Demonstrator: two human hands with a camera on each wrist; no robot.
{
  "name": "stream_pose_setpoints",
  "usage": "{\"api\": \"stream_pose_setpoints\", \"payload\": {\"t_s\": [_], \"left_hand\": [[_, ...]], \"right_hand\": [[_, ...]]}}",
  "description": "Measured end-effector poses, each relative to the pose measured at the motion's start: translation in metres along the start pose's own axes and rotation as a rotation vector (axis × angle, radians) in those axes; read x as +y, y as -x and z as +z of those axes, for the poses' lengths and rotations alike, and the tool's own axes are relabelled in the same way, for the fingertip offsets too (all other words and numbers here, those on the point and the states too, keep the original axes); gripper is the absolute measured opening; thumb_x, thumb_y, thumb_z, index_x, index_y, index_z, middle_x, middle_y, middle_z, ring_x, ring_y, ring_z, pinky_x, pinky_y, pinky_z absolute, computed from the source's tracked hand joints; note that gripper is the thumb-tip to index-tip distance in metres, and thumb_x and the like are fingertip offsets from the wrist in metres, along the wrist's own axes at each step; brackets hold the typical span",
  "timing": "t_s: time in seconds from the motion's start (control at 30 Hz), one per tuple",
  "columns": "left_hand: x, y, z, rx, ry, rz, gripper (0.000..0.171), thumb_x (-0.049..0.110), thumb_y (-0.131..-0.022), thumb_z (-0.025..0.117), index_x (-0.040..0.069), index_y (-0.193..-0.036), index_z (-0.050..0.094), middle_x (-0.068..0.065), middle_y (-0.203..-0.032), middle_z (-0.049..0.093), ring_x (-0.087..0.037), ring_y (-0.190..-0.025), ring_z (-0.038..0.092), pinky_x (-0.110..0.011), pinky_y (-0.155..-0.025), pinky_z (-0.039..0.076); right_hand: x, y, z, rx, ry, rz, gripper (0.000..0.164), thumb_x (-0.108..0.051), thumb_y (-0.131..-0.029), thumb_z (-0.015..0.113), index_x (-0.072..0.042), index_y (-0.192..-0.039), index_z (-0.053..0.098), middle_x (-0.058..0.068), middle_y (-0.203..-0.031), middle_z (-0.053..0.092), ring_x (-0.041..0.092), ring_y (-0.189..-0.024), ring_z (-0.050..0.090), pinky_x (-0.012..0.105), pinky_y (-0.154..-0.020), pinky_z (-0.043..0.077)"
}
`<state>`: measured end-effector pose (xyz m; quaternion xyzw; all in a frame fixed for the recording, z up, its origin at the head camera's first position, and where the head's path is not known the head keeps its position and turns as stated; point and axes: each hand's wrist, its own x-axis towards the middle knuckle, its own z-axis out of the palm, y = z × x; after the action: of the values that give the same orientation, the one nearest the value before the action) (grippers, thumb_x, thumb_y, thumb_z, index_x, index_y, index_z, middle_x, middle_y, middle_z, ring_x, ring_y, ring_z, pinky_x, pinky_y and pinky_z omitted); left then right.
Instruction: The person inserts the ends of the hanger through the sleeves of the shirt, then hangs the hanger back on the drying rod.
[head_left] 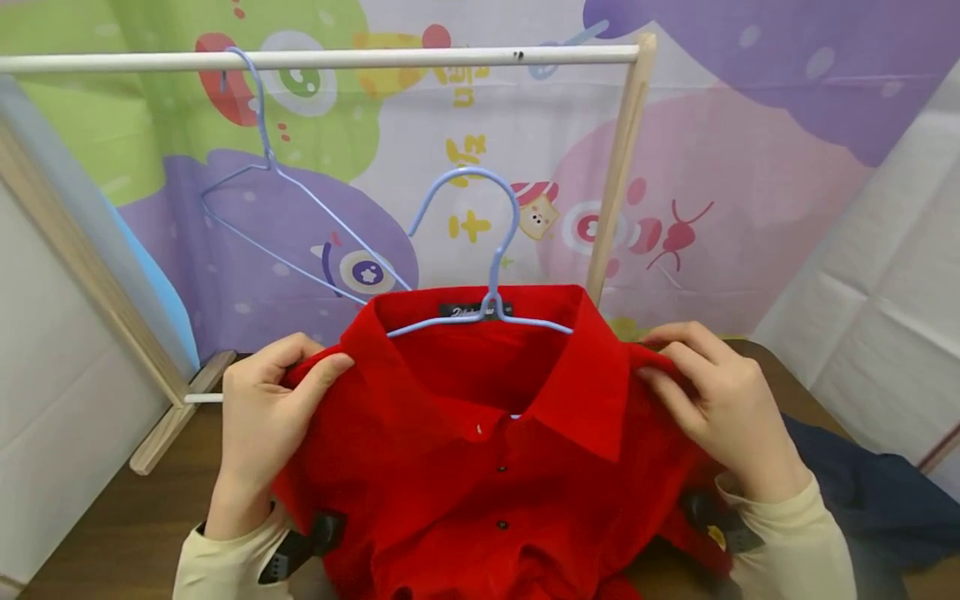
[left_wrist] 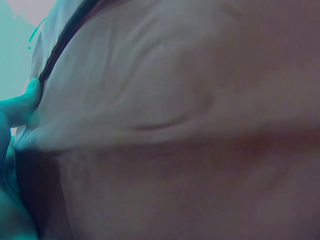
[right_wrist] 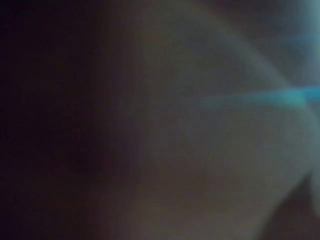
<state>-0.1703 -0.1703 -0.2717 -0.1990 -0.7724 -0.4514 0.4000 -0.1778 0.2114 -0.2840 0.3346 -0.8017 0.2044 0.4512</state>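
Note:
A red collared shirt (head_left: 450, 492) with dark buttons hangs in front of me in the head view. Inside its collar sits a light-blue hanger (head_left: 495, 275), its hook standing up above the neckline. My left hand (head_left: 266, 404) pinches the shirt's shoulder at the left between thumb and fingers. At the opposite shoulder my right hand (head_left: 720, 400) grips the cloth the same way. Shirt fabric (left_wrist: 165, 90) fills most of the left wrist view, with the left thumb at its edge. The right wrist view is dark and blurred. Most of the hanger's arms are hidden under the cloth.
Behind the shirt stands a rack with a white rail (head_left: 420, 57) and wooden posts. A second blue hanger (head_left: 270, 162) hangs on the rail at the left. Dark blue cloth (head_left: 877, 483) lies on the brown table (head_left: 97, 517) at the right. A cartoon-print curtain hangs behind.

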Motion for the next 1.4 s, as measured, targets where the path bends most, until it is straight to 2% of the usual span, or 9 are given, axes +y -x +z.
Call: {"api": "stream_pose_setpoints", "payload": {"t_s": [0.13,0.23,0.37,0.57,0.73,0.87,1.07,1.27,1.4], "left_hand": [[0.002,0.001,0.004,-0.005,0.006,0.018,0.023,-0.001,-0.069,0.075,0.010,-0.058,0.058,0.007,-0.050,0.040,-0.003,-0.048,0.033,-0.020,-0.043,0.027],[0.001,0.001,0.007,-0.027,-0.020,0.006,0.021,0.003,-0.071,0.075,0.011,-0.059,0.059,0.007,-0.050,0.042,-0.003,-0.048,0.035,-0.020,-0.042,0.028],[0.000,0.003,0.011,-0.061,-0.064,-0.018,0.014,0.006,-0.074,0.074,0.012,-0.067,0.064,0.004,-0.057,0.053,-0.003,-0.051,0.040,-0.018,-0.046,0.032],[0.001,0.004,0.021,-0.105,-0.084,0.037,0.003,0.007,-0.081,0.067,0.008,-0.083,0.068,0.001,-0.075,0.064,-0.004,-0.064,0.049,-0.015,-0.058,0.038],[0.003,0.005,0.038,-0.193,-0.054,0.160,0.015,0.000,-0.086,0.057,0.005,-0.098,0.064,-0.003,-0.085,0.061,-0.008,-0.073,0.048,-0.020,-0.066,0.038],[0.008,0.007,0.059,-0.244,-0.066,0.196,0.023,-0.005,-0.089,0.049,0.003,-0.109,0.059,-0.006,-0.093,0.059,-0.012,-0.080,0.050,-0.025,-0.071,0.041],[0.019,0.004,0.087,-0.382,-0.103,0.184,0.028,-0.001,-0.089,0.048,0.005,-0.115,0.054,-0.004,-0.104,0.057,-0.013,-0.093,0.053,-0.029,-0.081,0.045],[0.037,-0.009,0.103,-0.572,-0.168,0.189,0.031,0.011,-0.090,0.052,0.005,-0.120,0.050,-0.004,-0.112,0.055,-0.015,-0.105,0.053,-0.032,-0.091,0.043],[0.045,-0.019,0.113,-0.626,-0.199,0.090,0.047,0.016,-0.090,0.053,0.004,-0.133,0.037,-0.007,-0.124,0.053,-0.020,-0.115,0.049,-0.035,-0.098,0.038]], "right_hand": [[0.001,0.003,-0.007,-0.064,-0.012,0.065,0.041,-0.046,-0.092,0.042,-0.010,-0.075,0.053,-0.006,-0.061,0.047,0.004,-0.052,0.039,0.012,-0.050,0.031],[0.003,0.005,-0.010,-0.066,0.002,0.105,0.038,-0.045,-0.090,0.047,-0.009,-0.077,0.052,-0.008,-0.054,0.040,0.001,-0.048,0.030,0.014,-0.046,0.025],[0.006,0.006,-0.011,0.014,0.012,0.134,0.033,-0.040,-0.084,0.058,-0.008,-0.088,0.066,0.001,-0.064,0.063,0.005,-0.048,0.042,0.018,-0.049,0.036],[0.011,0.008,-0.022,0.080,0.078,0.191,0.030,-0.041,-0.076,0.067,-0.011,-0.084,0.071,0.006,-0.069,0.067,0.012,-0.052,0.054,0.013,-0.058,0.041],[0.018,0.012,-0.035,0.062,0.156,0.165,0.047,-0.056,-0.078,0.054,-0.012,-0.081,0.071,0.005,-0.064,0.066,0.011,-0.044,0.047,0.018,-0.049,0.038],[0.022,0.018,-0.045,0.021,0.251,0.120,0.053,-0.059,-0.085,0.041,-0.014,-0.078,0.066,0.000,-0.052,0.056,0.014,-0.041,0.041,0.026,-0.046,0.036],[0.019,0.029,-0.067,-0.014,0.343,0.149,0.051,-0.056,-0.090,0.037,-0.015,-0.066,0.053,-0.009,-0.044,0.032,0.003,-0.042,0.025,0.023,-0.040,0.023],[0.019,0.030,-0.084,0.031,0.229,0.257,0.039,-0.038,-0.091,0.052,-0.011,-0.062,0.052,-0.014,-0.047,0.032,-0.008,-0.044,0.024,0.016,-0.040,0.017],[0.019,0.025,-0.087,0.052,0.183,0.274,0.033,-0.026,-0.090,0.057,-0.009,-0.062,0.052,-0.017,-0.050,0.033,-0.010,-0.047,0.026,0.013,-0.043,0.019]]}}
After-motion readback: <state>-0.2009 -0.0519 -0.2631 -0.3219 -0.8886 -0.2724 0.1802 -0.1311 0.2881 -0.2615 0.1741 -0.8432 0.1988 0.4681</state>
